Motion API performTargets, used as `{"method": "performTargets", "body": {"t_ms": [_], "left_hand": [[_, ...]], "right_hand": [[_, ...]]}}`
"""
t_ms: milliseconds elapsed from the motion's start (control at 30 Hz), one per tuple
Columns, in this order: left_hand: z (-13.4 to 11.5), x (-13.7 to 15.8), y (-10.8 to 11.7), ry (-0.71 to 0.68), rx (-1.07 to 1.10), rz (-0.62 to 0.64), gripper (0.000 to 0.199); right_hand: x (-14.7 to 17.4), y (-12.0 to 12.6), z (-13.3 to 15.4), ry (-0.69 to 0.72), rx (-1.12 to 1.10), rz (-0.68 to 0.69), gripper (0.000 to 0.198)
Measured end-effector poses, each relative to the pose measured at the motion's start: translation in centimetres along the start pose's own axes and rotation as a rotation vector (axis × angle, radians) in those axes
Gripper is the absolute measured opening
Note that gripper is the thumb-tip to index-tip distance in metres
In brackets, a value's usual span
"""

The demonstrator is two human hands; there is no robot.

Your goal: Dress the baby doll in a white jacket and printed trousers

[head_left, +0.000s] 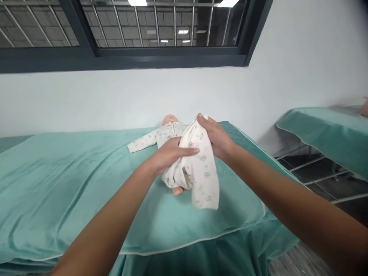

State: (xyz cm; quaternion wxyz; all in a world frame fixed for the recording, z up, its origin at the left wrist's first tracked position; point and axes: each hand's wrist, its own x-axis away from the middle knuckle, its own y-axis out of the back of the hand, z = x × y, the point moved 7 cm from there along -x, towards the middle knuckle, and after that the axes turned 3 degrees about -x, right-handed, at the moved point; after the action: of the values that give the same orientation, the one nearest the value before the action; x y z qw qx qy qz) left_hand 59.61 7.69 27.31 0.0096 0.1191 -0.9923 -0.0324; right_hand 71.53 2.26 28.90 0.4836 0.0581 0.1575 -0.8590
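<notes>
A baby doll [170, 119] lies on its back on the teal-covered bed, its head toward the wall. It wears a white printed long-sleeved top [166, 133], one sleeve stretched out to the left. Over its lower body I hold up a pair of white printed baby pants [204, 168], one leg hanging down. My right hand [216, 136] pinches the upper edge of the cloth. Lower and to the left, my left hand [172, 154] grips the fabric with thumb and fingers. One doll foot [177, 191] shows below the cloth; the other is hidden.
The teal bed cover [71, 184] has folds on the left and a white-piped front edge. A white wall [120, 99] and a dark-framed barred window [172, 59] stand behind. At the right is another teal-covered bed [324, 134] with a metal frame [313, 165].
</notes>
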Motion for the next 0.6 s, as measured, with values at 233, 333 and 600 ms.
{"method": "performTargets", "body": {"t_ms": [233,333,600], "left_hand": [[-0.5,-0.6,2.0,-0.154,0.312,-0.180,0.038],[-0.1,-0.6,1.8,-0.121,0.370,-0.128,0.038],[1.0,1.1,1.7,0.024,0.227,0.102,0.047]], "right_hand": [[2.4,-3.1,-1.9,-0.207,0.109,0.474,0.040],[2.1,-3.0,-1.5,-0.183,0.069,0.352,0.037],[0.4,-3.1,-0.7,-0.014,-0.169,0.135,0.038]]}}
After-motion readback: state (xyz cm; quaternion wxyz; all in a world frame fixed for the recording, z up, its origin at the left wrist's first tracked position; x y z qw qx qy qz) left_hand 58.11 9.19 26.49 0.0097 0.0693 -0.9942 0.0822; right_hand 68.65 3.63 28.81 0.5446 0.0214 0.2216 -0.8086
